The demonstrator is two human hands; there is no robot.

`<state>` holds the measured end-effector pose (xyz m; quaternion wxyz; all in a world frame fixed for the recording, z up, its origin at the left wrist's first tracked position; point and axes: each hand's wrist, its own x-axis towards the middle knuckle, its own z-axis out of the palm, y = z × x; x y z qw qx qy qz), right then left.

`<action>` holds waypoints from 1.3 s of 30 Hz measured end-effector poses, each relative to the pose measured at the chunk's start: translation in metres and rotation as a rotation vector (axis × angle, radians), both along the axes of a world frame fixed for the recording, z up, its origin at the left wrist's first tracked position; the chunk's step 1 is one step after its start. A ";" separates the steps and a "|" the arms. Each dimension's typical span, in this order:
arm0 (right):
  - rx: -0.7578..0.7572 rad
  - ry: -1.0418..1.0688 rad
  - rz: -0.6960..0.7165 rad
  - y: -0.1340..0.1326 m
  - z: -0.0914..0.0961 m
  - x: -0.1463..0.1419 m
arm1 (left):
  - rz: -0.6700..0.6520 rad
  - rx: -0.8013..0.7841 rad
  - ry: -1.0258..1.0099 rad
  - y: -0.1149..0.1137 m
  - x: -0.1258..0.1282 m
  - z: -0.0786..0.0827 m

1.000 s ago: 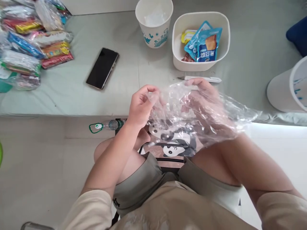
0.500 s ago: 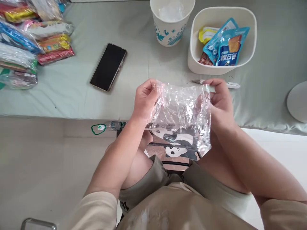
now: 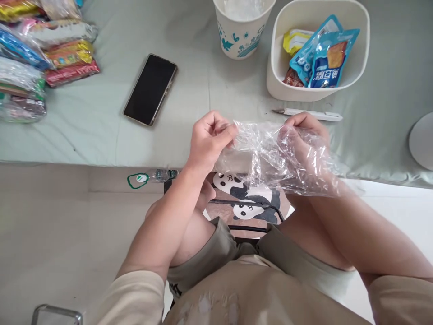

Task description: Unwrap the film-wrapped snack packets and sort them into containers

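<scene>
A clear plastic bag point(image 3: 260, 153), thin and crinkled, is stretched between my two hands just in front of the table edge. My left hand point(image 3: 211, 140) is closed, pinching the bag's left end between thumb and fingers. On the other side my right hand point(image 3: 302, 135) grips it too, with loose film draped over the fingers and wrist. Nothing shows inside the bag. Just beyond my right hand lies a white craft knife point(image 3: 311, 113), its blade pointing left.
A white bin point(image 3: 363, 49) holds several snack packets point(image 3: 329, 58). Left of it stands a patterned paper cup point(image 3: 241, 38) with clear plastic inside. A phone point(image 3: 150, 89) lies left, near piled packaged snacks point(image 3: 67, 54). A round white object point(image 3: 422, 142) sits at right.
The bag has swung right and now drapes over my right hand and wrist instead of hanging flat between both hands. My view has shifted slightly.
</scene>
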<state>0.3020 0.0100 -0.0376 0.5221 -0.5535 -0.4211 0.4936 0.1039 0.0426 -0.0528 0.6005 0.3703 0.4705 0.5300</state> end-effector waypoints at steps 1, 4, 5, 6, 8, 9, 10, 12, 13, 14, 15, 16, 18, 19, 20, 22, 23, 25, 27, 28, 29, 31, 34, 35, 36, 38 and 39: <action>-0.028 0.004 0.006 -0.001 0.002 0.000 | -0.015 0.011 0.025 0.000 -0.001 0.002; -0.065 -0.007 0.065 -0.001 0.005 0.001 | -0.137 0.109 0.118 0.000 -0.002 0.006; -0.064 -0.019 0.085 -0.001 0.005 0.001 | -0.188 0.160 0.146 -0.001 -0.002 0.006; -0.061 -0.034 0.105 -0.001 0.005 0.002 | -0.228 0.207 0.169 -0.001 -0.002 0.006; -0.042 -0.073 0.133 0.001 0.004 0.003 | -0.269 0.246 0.196 -0.002 -0.003 0.003; -0.031 -0.094 0.139 0.002 0.003 0.004 | -0.265 0.225 0.194 -0.002 -0.003 0.001; -0.019 -0.111 0.138 0.003 0.001 0.005 | -0.243 0.177 0.180 -0.001 -0.004 -0.001; 0.008 -0.123 0.121 0.004 -0.003 0.008 | -0.144 0.050 0.116 0.001 -0.006 -0.004; 0.020 -0.120 0.110 0.004 -0.006 0.009 | -0.079 -0.007 0.077 0.003 -0.008 -0.005; 0.026 -0.113 0.104 0.004 -0.009 0.010 | -0.016 -0.049 0.040 0.005 -0.009 -0.006; 0.028 -0.101 0.102 0.004 -0.012 0.011 | 0.038 -0.075 0.008 0.007 -0.010 -0.006; 0.021 -0.089 0.107 0.004 -0.014 0.012 | 0.076 -0.085 -0.020 0.009 -0.011 -0.006; -0.007 -0.064 0.117 0.004 -0.017 0.012 | 0.074 -0.092 -0.066 0.012 -0.012 -0.004; -0.018 -0.050 0.116 0.004 -0.017 0.011 | 0.033 -0.094 -0.087 0.013 -0.012 -0.003; -0.024 -0.037 0.114 0.005 -0.016 0.010 | -0.028 -0.095 -0.106 0.013 -0.011 -0.003; -0.017 -0.020 0.110 0.005 -0.013 0.008 | -0.173 -0.084 -0.119 0.014 -0.011 -0.003; -0.010 -0.016 0.114 0.005 -0.012 0.007 | -0.231 -0.066 -0.107 0.014 -0.011 -0.005; 0.012 -0.022 0.127 0.006 -0.011 0.006 | -0.291 -0.006 -0.048 0.014 -0.011 -0.008; 0.036 -0.026 0.131 0.006 -0.011 0.007 | -0.319 0.042 0.002 0.015 -0.013 -0.012; 0.047 -0.021 0.129 0.006 -0.012 0.007 | -0.328 0.050 0.010 0.014 -0.013 -0.013; 0.053 -0.014 0.126 0.006 -0.014 0.008 | -0.329 0.048 0.007 0.014 -0.013 -0.014; 0.044 -0.008 0.126 0.005 -0.016 0.010 | -0.315 0.042 -0.001 0.013 -0.011 -0.015; 0.023 -0.032 0.172 0.004 -0.018 0.011 | -0.281 0.110 0.049 0.011 -0.006 -0.015; 0.019 -0.041 0.183 0.003 -0.017 0.011 | -0.264 0.153 0.071 0.012 -0.004 -0.016; 0.017 -0.046 0.187 0.003 -0.017 0.011 | -0.238 0.201 0.088 0.012 -0.002 -0.017; 0.012 -0.046 0.178 0.003 -0.016 0.011 | -0.158 0.294 0.111 0.014 0.000 -0.020; 0.013 -0.042 0.173 0.003 -0.015 0.010 | -0.117 0.329 0.122 0.015 0.000 -0.022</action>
